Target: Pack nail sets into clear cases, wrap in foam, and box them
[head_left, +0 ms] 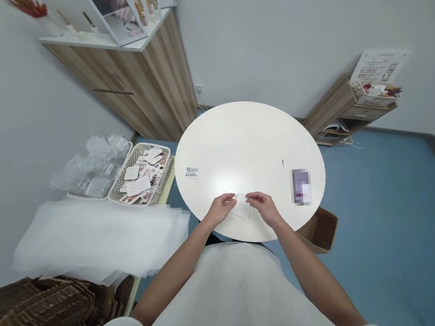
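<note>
Over the near part of the round white table (245,135), both hands pinch a small see-through plastic piece (242,212). Its faint outline hangs between them, and its exact kind does not show. My left hand (221,208) grips one side with thumb and fingers closed. On the other side my right hand (263,206) is pinched shut in the same way. A small sheet of round silvery pieces (191,172) lies at the table's left. Toward the right are a tiny dark item (283,163) and a blurred purple and white rectangle (301,186).
To the left stand a white basket of printed cards (143,176), a pile of clear plastic packaging (95,167) and translucent sheets (99,237). Brown folded cardboard (45,317) fills the lower left. An open carton (320,230) sits below the table's right edge. A wooden cabinet (151,83) rises behind.
</note>
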